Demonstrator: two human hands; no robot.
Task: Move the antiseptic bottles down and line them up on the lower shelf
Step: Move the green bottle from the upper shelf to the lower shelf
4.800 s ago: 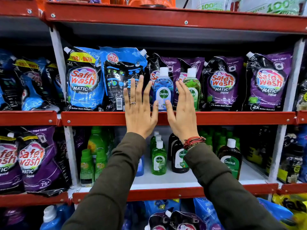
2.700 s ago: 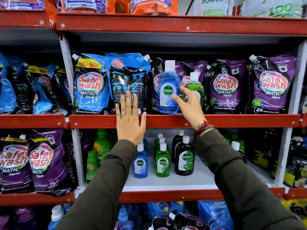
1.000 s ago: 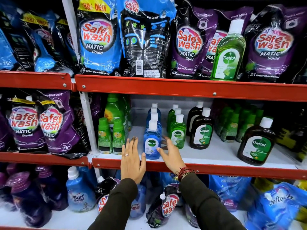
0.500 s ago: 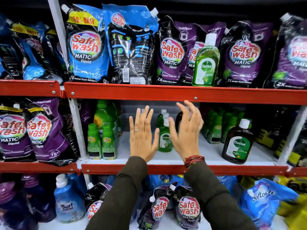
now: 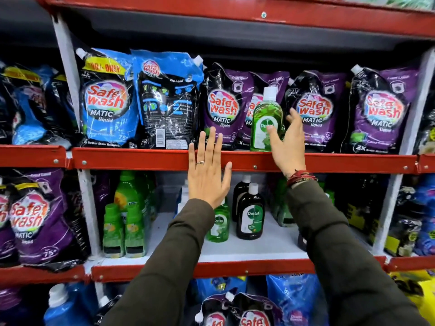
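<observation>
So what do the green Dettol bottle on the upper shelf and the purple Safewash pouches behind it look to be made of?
Green Dettol bottle: looks like clear, glossy rigid plastic, since green liquid shows through and the walls catch highlights; its cap is opaque white, probably plastic too. Purple Safewash pouches: thin flexible film, plastic or laminate, shiny and creased, with wrinkles glinting under the light. Right hand is open beside the bottle.

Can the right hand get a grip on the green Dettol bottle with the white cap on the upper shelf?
Probably yes: the right hand is open right beside the green Dettol bottle, which stands at the shelf's front edge, nothing between them.
</observation>
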